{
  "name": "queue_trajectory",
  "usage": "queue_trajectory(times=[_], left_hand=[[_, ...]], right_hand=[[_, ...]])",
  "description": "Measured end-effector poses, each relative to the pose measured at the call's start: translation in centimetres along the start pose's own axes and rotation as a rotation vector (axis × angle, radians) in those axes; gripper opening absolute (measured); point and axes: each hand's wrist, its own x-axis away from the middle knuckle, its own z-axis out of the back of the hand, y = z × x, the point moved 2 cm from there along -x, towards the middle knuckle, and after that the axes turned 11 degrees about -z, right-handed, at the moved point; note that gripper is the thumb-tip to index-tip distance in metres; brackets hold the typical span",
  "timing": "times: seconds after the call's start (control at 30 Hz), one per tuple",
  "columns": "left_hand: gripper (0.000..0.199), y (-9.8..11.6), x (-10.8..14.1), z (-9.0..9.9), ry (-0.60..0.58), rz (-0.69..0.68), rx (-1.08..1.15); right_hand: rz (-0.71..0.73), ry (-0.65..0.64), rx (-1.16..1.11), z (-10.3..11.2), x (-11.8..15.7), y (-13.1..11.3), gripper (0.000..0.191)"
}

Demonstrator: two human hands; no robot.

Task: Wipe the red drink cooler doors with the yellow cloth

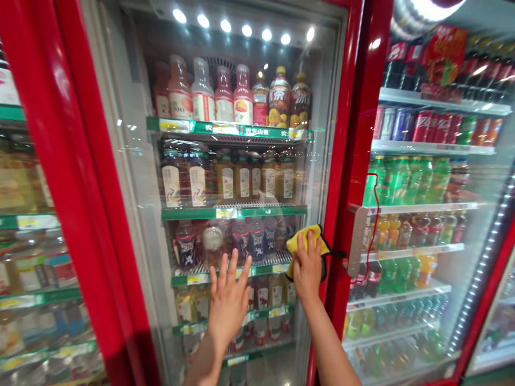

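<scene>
My right hand (308, 265) presses a yellow cloth (296, 242) with a black border against the glass door (322, 161) of a red-framed drinks fridge, near the door's right edge. Part of the cloth is hidden under my fingers and palm. To the left, my left hand (230, 295) is raised with its fingers spread, holding nothing. It is in front of the same glass; whether it touches the pane I cannot tell. Behind the glass stand rows of bottled drinks (243, 99) on shelves with green edge strips (257, 131).
A metal door handle (356, 241) sits on the red frame (336, 214) right of the cloth, with a red cord (376, 203) hanging beside it. Another fridge with cans (426, 126) and green bottles (414, 179) is at the right. More shelved drinks (30, 262) show at the left.
</scene>
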Motion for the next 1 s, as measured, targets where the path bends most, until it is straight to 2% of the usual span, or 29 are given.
queue_trajectory(times=[0.1, 0.2, 0.27, 0.33, 0.4, 0.47, 0.53, 0.6, 0.67, 0.73, 0.8, 0.87, 0.93, 1.0], left_hand=[[0.075, -0.8, 0.3, 0.5, 0.002, 0.032, -0.039], [0.071, -1.5, 0.7, 0.9, -0.007, 0.047, -0.070], [0.071, -2.1, 1.1, 1.1, -0.015, 0.051, -0.086], [0.071, -2.9, 1.7, 1.4, -0.015, 0.053, -0.106], [0.073, -3.7, 2.3, 1.6, -0.009, 0.053, -0.129], [0.074, -4.4, 2.7, 2.0, -0.003, 0.045, -0.138], [0.076, -4.9, 2.9, 2.3, -0.009, 0.039, -0.132], [0.077, -5.3, 2.8, 2.6, -0.019, 0.045, -0.122], [0.077, -5.7, 2.7, 2.9, -0.023, 0.059, -0.115], [0.078, -6.4, 2.8, 3.3, -0.020, 0.067, -0.108], [0.077, -7.3, 3.1, 3.7, -0.020, 0.079, -0.114], [0.076, -8.2, 3.6, 4.1, -0.018, 0.098, -0.129], [0.075, -8.9, 4.3, 4.5, -0.015, 0.112, -0.145], [0.073, -9.5, 4.9, 4.9, -0.021, 0.115, -0.160]], right_hand=[[-0.030, 0.024, -0.009, -1.2, -1.8, -4.2, 0.069], [0.111, -0.091, 0.041, -2.3, 0.3, -7.4, 0.071], [0.219, -0.180, 0.068, -2.6, 2.9, -7.4, 0.075], [0.246, -0.215, 0.077, -2.4, 5.0, -5.9, 0.080], [0.182, -0.163, 0.062, -2.0, 5.3, -4.1, 0.078], [0.090, -0.069, 0.013, -1.8, 4.0, -3.4, 0.075], [0.027, 0.012, -0.040, -2.0, 2.1, -4.6, 0.073], [0.021, 0.039, -0.065, -2.6, 0.9, -7.2, 0.072], [0.054, -0.003, -0.050, -3.4, 1.3, -10.1, 0.074], [0.133, -0.106, -0.011, -4.1, 3.3, -11.9, 0.077], [0.211, -0.207, 0.040, -4.2, 5.9, -11.9, 0.080], [0.231, -0.238, 0.083, -3.9, 7.8, -10.5, 0.081], [0.191, -0.193, 0.101, -3.6, 8.1, -9.0, 0.079], [0.132, -0.111, 0.087, -3.5, 7.0, -8.8, 0.077]])
